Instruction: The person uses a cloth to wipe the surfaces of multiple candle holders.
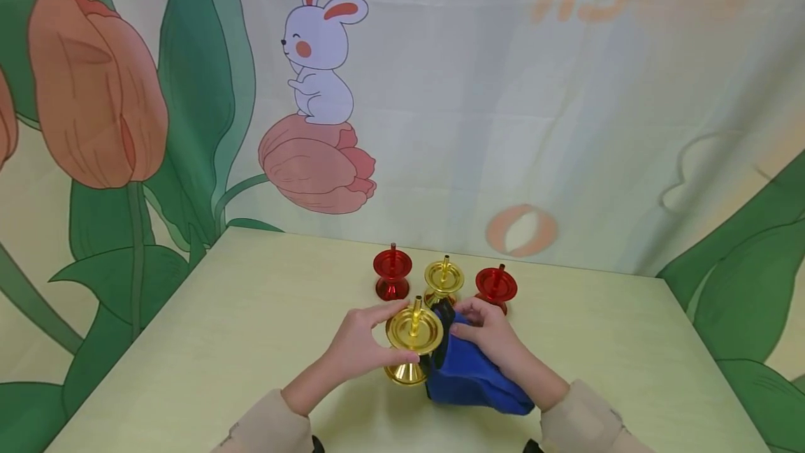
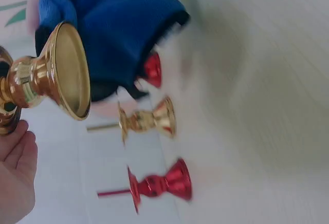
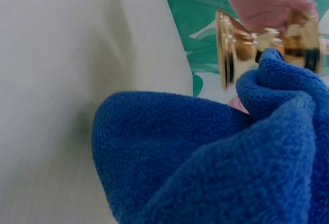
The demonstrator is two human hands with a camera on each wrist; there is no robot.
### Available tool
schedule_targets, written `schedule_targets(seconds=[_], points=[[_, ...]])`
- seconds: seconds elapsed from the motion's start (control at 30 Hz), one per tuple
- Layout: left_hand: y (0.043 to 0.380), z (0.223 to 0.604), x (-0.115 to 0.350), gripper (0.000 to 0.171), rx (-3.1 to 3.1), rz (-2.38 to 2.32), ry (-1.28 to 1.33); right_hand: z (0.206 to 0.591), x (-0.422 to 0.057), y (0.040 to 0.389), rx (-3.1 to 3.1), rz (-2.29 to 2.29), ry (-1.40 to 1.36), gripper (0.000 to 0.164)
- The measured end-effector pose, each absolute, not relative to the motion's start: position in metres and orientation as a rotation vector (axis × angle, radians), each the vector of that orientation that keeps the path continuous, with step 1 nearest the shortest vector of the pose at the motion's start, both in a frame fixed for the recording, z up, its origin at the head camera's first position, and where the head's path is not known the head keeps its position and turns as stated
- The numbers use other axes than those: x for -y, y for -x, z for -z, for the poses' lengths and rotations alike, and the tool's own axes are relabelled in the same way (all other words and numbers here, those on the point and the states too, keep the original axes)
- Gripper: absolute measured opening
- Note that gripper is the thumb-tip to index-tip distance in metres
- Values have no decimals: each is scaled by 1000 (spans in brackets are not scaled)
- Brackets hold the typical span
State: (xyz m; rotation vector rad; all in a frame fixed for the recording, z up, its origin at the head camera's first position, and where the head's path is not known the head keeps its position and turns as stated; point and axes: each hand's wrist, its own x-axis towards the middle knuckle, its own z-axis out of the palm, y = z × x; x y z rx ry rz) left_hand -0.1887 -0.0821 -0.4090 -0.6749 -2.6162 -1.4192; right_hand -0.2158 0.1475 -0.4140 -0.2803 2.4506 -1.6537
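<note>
Gold holder (image 1: 414,333) against blue cloth (image 1: 474,376)

From far away, I see the left hand (image 1: 360,344) pinching this holder above the table (image 1: 251,334); the right hand (image 1: 493,335) grips the cloth. Behind stand a red holder (image 1: 393,268), a second gold holder (image 1: 444,277) and another red holder (image 1: 496,286).

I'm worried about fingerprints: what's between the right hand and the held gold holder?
In the head view, the blue cloth lies between the right hand and the held gold holder.
</note>
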Motion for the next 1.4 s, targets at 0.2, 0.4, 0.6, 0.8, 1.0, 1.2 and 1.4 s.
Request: schedule_targets(seconds=[0.2,0.4,0.6,0.8,1.0,1.2,1.4], points=[[205,417,104,76,2538,1347,426,407,-166,217,-2509,1635,271,25],[228,427,123,79,2518,1238,208,402,-175,212,-2540,1614,262,25],[254,439,131,83,2526,1105,60,400,-178,207,-2561,1593,296,23],[276,451,138,81,2569,996,-62,400,-180,205,-2567,1592,280,22],[293,460,143,84,2598,1052,-213,401,-181,204,-2556,1603,295,22],[306,473,146,86,2608,1087,-299,402,-182,203,-2540,1614,278,22],[314,482,144,86,2584,1122,-319,402,-184,201,-2541,1619,265,22]])
